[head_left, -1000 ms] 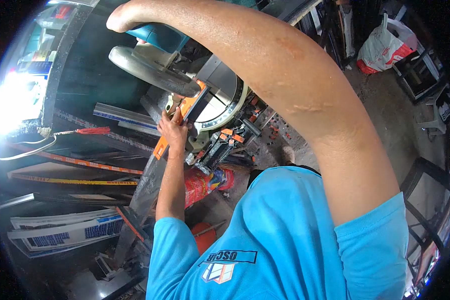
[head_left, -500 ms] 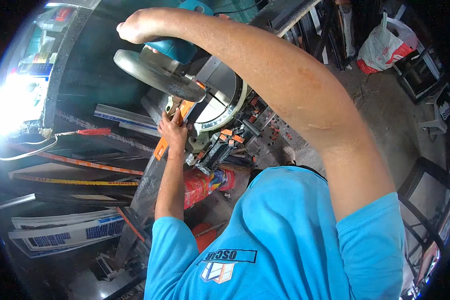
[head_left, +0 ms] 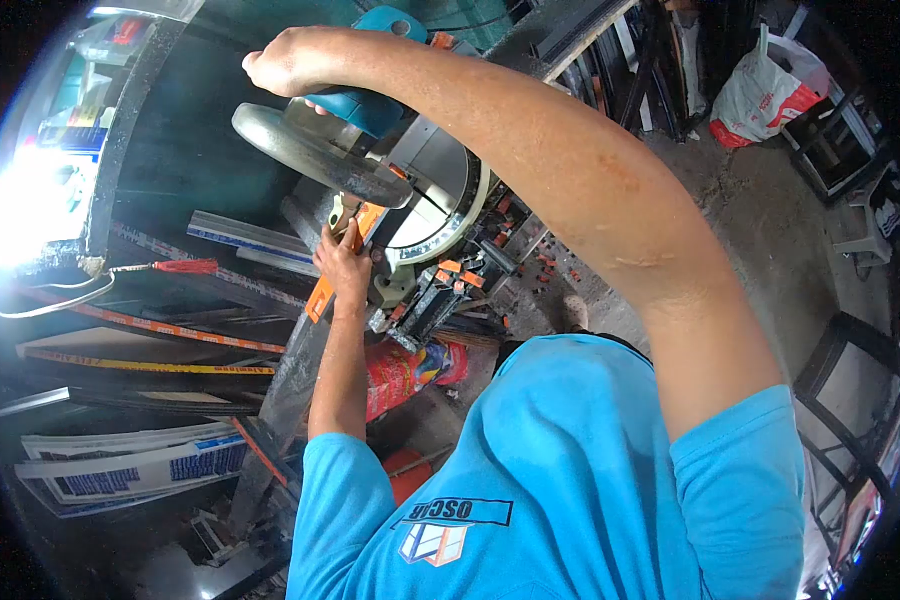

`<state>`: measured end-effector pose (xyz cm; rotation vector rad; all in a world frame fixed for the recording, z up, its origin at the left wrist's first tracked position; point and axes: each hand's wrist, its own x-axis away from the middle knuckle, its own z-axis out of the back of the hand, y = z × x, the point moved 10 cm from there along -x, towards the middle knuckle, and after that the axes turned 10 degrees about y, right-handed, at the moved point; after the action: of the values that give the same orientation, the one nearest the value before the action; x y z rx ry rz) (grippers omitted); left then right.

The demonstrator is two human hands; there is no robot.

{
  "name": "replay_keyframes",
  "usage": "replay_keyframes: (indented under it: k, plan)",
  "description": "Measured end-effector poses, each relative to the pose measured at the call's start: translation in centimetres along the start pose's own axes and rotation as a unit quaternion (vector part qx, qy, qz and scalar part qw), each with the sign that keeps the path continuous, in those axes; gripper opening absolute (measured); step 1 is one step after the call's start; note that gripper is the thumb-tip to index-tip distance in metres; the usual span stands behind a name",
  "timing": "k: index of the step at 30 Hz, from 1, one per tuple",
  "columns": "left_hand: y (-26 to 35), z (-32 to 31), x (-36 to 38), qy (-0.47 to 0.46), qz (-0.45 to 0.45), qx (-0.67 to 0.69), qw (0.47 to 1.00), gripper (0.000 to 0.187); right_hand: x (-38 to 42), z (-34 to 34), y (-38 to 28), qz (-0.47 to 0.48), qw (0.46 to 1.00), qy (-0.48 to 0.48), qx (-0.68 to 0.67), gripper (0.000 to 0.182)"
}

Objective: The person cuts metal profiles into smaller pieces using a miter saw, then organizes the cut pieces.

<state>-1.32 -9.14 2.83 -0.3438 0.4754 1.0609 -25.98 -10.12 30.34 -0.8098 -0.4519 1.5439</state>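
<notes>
A miter saw with a teal motor housing (head_left: 365, 108) and a grey round blade guard (head_left: 305, 150) stands at the upper middle. My right hand (head_left: 288, 62) is closed on the saw's handle, which is mostly hidden behind the hand and forearm. Lower down, my left hand (head_left: 343, 265) grips an orange-faced strip (head_left: 319, 299) and holds it on the saw, close to the blade guard. The strip's far end runs under the guard. Beside it, the pale curved saw table (head_left: 417, 226) shows a dark slot. Where the blade meets the strip cannot be seen.
Dark and orange offcuts (head_left: 448, 285) lie in front of the saw. Long profiles (head_left: 250, 240) and flat panels (head_left: 135, 465) are stacked at left. A bright lamp (head_left: 35, 205) glares there. A white-red bag (head_left: 770, 90) and a dark frame (head_left: 850, 370) stand at right.
My right hand and the saw head have shifted slightly down and to the right in the view. My left hand keeps its place on the orange strip.
</notes>
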Motion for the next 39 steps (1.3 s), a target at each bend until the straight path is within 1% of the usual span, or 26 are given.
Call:
replay_keyframes:
  k: [4, 5, 6, 7, 9, 10, 11, 12, 13, 14, 15, 16, 18, 19, 20, 21, 22, 25, 26, 27, 29, 33, 35, 39]
  plan:
    - [0.3, 0.4, -0.1, 0.012, -0.008, 0.009, 1.0, 0.067, -0.3, -0.2, 0.2, 0.013, 1.0, 0.024, -0.008, 0.049]
    - [0.3, 0.3, 0.0, 0.008, -0.007, 0.004, 1.0, 0.067, -0.2, 0.2, 0.6, 0.002, 0.998, 0.055, -0.043, 0.034]
    - [0.3, 0.4, -0.1, 0.005, -0.005, -0.002, 1.0, 0.067, 0.0, 0.8, 0.8, -0.008, 0.993, 0.086, -0.078, 0.062]
    - [0.3, 0.5, -0.1, 0.005, -0.003, -0.003, 1.0, 0.067, 0.0, 0.8, 1.0, -0.007, 0.993, 0.084, -0.078, 0.062]
    - [0.4, 0.6, -0.2, 0.0, 0.008, 0.005, 1.0, 0.068, 0.1, 0.7, 1.1, -0.016, 0.988, 0.075, -0.138, 0.063]
    - [0.3, 0.7, -0.2, 0.001, 0.014, 0.005, 1.0, 0.068, 0.3, 0.5, 1.5, -0.048, 0.986, 0.059, -0.149, 0.066]
    - [0.3, 0.8, -0.1, 0.009, 0.012, 0.018, 1.0, 0.069, 0.4, 0.8, 0.6, -0.002, 0.992, 0.059, -0.109, 0.038]
    - [0.1, 0.6, 0.0, 0.011, 0.011, 0.017, 1.0, 0.069, -4.2, -0.9, -0.5, 0.19, 0.963, 0.133, 0.136, 0.036]
    - [-0.1, 0.3, 0.0, 0.015, 0.013, 0.015, 1.0, 0.07, -4.5, -1.3, -0.7, 0.265, 0.933, 0.18, 0.164, 0.026]
    - [-0.3, 0.2, 0.1, 0.017, 0.022, 0.023, 0.999, 0.07, -3.5, -1.4, 1.0, 0.134, 0.988, 0.029, 0.07, 0.034]
    - [-0.1, 0.5, 0.0, 0.006, 0.038, 0.023, 0.999, 0.072, -1.8, 0.1, 1.9, -0.011, 0.994, 0.042, -0.105, 0.05]
    - [0.0, 0.5, -0.1, 0.006, 0.031, 0.017, 0.999, 0.073, 0.2, -0.1, 2.4, -0.082, 0.962, 0.018, -0.258, 0.062]
    - [-0.3, 0.2, 0.0, 0.012, 0.028, 0.014, 0.999, 0.074, 0.2, 0.1, 2.9, -0.097, 0.973, 0.052, -0.202, 0.059]
    - [-0.4, 0.2, 0.1, 0.018, 0.029, 0.015, 0.999, 0.074, 2.1, 0.4, 2.5, -0.163, 0.957, 0.053, -0.236, 0.058]
    - [-0.2, 0.6, 0.1, 0.015, 0.036, 0.031, 0.999, 0.073, 1.8, -0.1, 3.2, -0.141, 0.959, 0.034, -0.242, 0.056]
    - [-0.3, 0.7, 0.1, 0.031, 0.041, 0.036, 0.998, 0.069, 1.4, -0.6, 4.0, -0.122, 0.961, 0.015, -0.248, 0.062]
    - [-0.2, 0.9, 0.1, 0.03, 0.048, 0.038, 0.998, 0.066, 1.6, -1.0, 3.8, -0.11, 0.965, -0.004, -0.24, 0.062]
    - [0.0, 1.3, 0.1, 0.046, 0.05, 0.033, 0.997, 0.056, 2.1, -1.1, 4.2, -0.126, 0.969, 0.005, -0.212, 0.062]
    - [0.0, 1.2, 0.2, 0.037, 0.058, 0.04, 0.997, 0.055, 2.2, -1.0, 4.4, -0.133, 0.97, 0.012, -0.204, 0.064]
    - [-0.2, 1.5, 0.2, 0.038, 0.07, 0.04, 0.996, 0.055, 2.3, -0.9, 4.6, -0.14, 0.97, 0.021, -0.197, 0.066]
    - [0.0, 1.4, 0.1, 0.023, 0.065, 0.038, 0.997, 0.054, 2.5, -0.5, 4.9, -0.153, 0.97, 0.043, -0.184, 0.071]
    - [-0.1, 1.1, 0.2, 0.039, 0.072, 0.036, 0.996, 0.053, 2.3, -0.6, 5.5, -0.157, 0.973, 0.025, -0.166, 0.071]
    - [-0.3, 0.9, 0.3, 0.028, 0.082, 0.04, 0.995, 0.052, 2.1, -0.7, 6.0, -0.162, 0.972, 0.016, -0.17, 0.076]
    - [-0.2, 1.0, 0.3, 0.031, 0.08, 0.026, 0.996, 0.052, 2.5, -0.9, 6.2, -0.17, 0.968, 0.008, -0.182, 0.073]
